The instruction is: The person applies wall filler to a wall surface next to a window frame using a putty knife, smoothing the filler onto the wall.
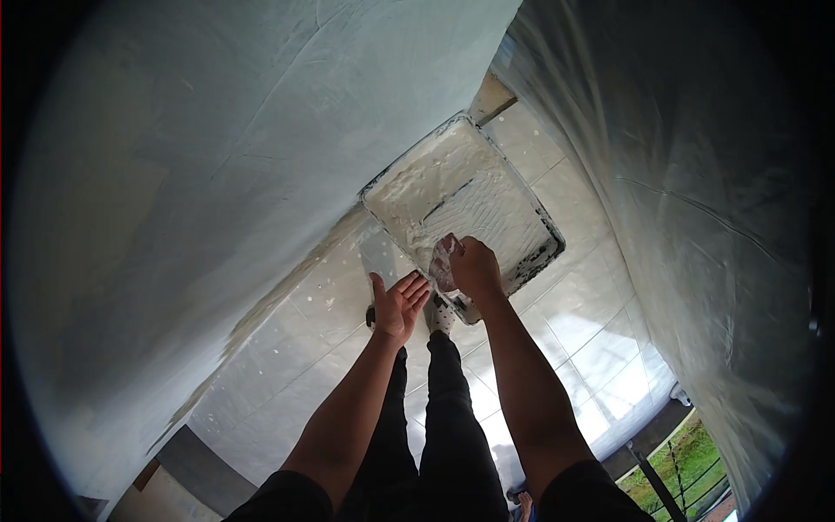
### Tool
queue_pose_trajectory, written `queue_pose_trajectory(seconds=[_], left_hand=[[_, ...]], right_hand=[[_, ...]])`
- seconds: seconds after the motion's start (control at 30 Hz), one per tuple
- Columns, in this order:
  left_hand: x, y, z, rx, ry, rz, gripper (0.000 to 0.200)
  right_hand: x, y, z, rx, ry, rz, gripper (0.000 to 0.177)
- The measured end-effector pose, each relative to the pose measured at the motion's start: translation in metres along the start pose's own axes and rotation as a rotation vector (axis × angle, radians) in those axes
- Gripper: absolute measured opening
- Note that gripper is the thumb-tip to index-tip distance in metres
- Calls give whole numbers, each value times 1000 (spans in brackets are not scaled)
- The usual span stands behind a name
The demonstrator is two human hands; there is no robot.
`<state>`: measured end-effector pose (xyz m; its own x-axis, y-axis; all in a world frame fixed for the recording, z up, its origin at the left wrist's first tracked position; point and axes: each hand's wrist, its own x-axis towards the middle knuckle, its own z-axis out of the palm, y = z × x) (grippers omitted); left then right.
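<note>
A rectangular black-rimmed tray point(545, 216) holds a pale, ridged paste. Over its near left edge my right hand point(477, 268) is closed on a reddish, paste-smeared scraper point(444, 264). To the left of the tray, my left hand point(401, 304) is open, palm up and fingers spread, with nothing in it. Its fingertips are close to the tray's edge; whether they touch it I cannot tell.
A pale grey wall point(200, 174) rises on the left. Translucent plastic sheeting point(696, 191) hangs on the right. Below lies a tiled floor point(322, 304) with white specks, and my feet are beside the tray. Railing and grass show at bottom right.
</note>
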<state>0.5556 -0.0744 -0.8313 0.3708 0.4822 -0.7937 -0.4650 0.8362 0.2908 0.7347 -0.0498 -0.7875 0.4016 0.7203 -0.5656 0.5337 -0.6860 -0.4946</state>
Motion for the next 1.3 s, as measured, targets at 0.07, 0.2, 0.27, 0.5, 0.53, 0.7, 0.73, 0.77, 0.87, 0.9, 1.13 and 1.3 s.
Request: queue_pose_trajectory(seconds=[0.07, 0.2, 0.27, 0.5, 0.53, 0.7, 0.73, 0.77, 0.87, 0.9, 1.13, 1.3], left_hand=[[1, 0, -1, 21, 8, 3, 112], [2, 0, 0, 48, 4, 10, 111], [2, 0, 0, 47, 5, 12, 111], [-2, 0, 1, 66, 51, 22, 108], [-6, 1, 2, 89, 77, 35, 106], [-59, 15, 18, 87, 102, 118, 102], [-74, 21, 26, 99, 84, 147, 102], [-92, 29, 39, 108, 50, 167, 102], [-151, 52, 76, 148, -47, 266, 102], [-169, 61, 89, 155, -86, 311, 101], [-300, 124, 163, 169, -210, 670, 100], [-385, 162, 176, 127, -282, 929, 98]], right_hand=[[4, -1, 1, 30, 21, -1, 26], [9, 4, 6, 66, 52, -14, 27], [13, 13, 5, 89, 14, 4, 28], [0, 63, -1, 565, -130, -320, 23], [-6, 64, -3, 564, -124, -326, 23], [-53, 40, -48, 1649, -446, 221, 16], [-73, 23, -68, 1700, -490, 90, 21], [-85, 11, -81, 1715, -531, 77, 29], [-138, -40, -136, 1677, -579, -80, 41], [-149, -45, -141, 1673, -579, -114, 43], [-226, -140, -203, 1750, -733, -375, 39], [-284, -218, -234, 1666, -705, -457, 39]])
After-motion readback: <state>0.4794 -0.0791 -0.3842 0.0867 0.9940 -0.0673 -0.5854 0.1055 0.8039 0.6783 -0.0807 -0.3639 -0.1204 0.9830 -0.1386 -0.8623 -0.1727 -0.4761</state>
